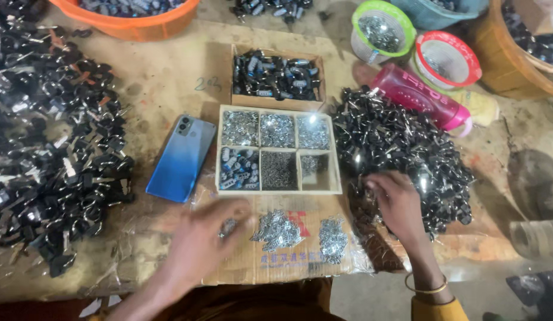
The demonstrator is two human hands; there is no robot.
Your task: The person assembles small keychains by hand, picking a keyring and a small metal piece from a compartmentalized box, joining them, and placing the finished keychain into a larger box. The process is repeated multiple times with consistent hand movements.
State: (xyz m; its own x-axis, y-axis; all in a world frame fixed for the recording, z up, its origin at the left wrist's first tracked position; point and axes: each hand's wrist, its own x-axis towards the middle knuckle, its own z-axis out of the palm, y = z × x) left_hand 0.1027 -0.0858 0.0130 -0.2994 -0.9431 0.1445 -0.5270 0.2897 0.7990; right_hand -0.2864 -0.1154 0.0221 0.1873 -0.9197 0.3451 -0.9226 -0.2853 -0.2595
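Beside tray edge, right hand, left hand

Blue phone, pink bottle, orange basin, green-rimmed sieve

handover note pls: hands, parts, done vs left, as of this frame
Left hand: on the cardboard, over small metal bits; grip unclear, blurred.
Right hand: reaching into the black parts pile; grip unclear.
Divided tray sits between, all six cells holding parts; phone lies left of it.
Done: second black pile at left, stage unclear.
Left: right pile is large.
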